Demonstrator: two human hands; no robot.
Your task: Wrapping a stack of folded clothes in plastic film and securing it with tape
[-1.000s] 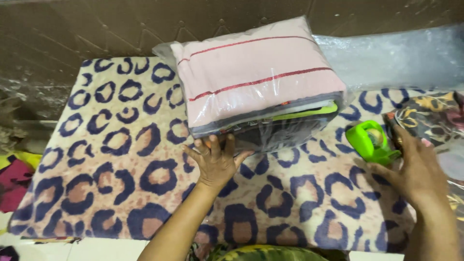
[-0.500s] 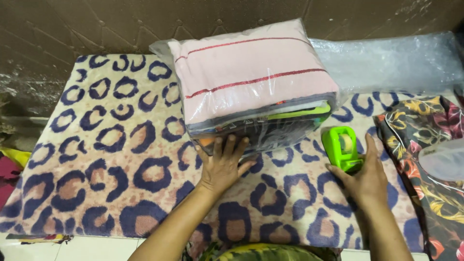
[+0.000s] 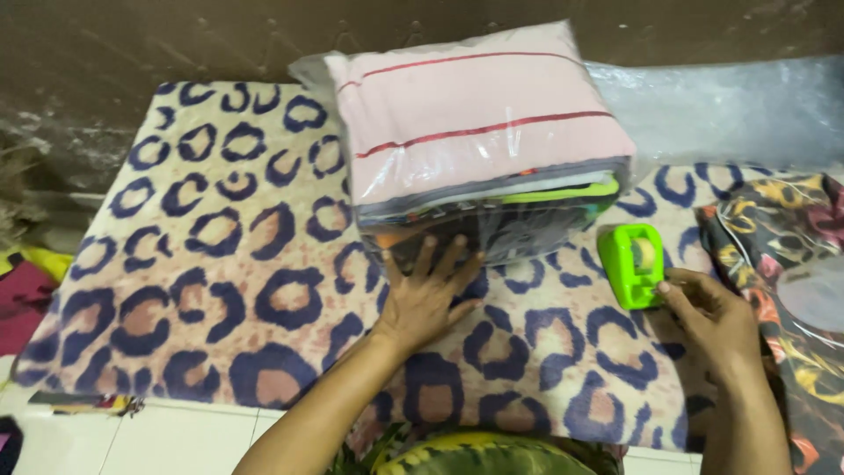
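Observation:
A clear plastic bag packed with folded cloth (image 3: 479,141), pink with red stripes on top, rests on a cream mat with dark blue ring spots (image 3: 202,273). My left hand (image 3: 428,295) lies flat on the mat, fingers spread, fingertips pressing the bag's near side. My right hand (image 3: 714,318) grips the lower end of a bright green tape dispenser (image 3: 631,262), which sits just right of the bag's front corner.
A dark floral cloth in clear plastic (image 3: 782,281) lies at the right edge. Crumpled clear plastic sheeting (image 3: 721,110) is behind it. Coloured cloths (image 3: 26,286) lie at the far left. White floor tiles (image 3: 176,435) run along the near edge.
My right hand has carried the green tape dispenser leftward, closer to the bag. My left hand stays pressed against the bag's front.

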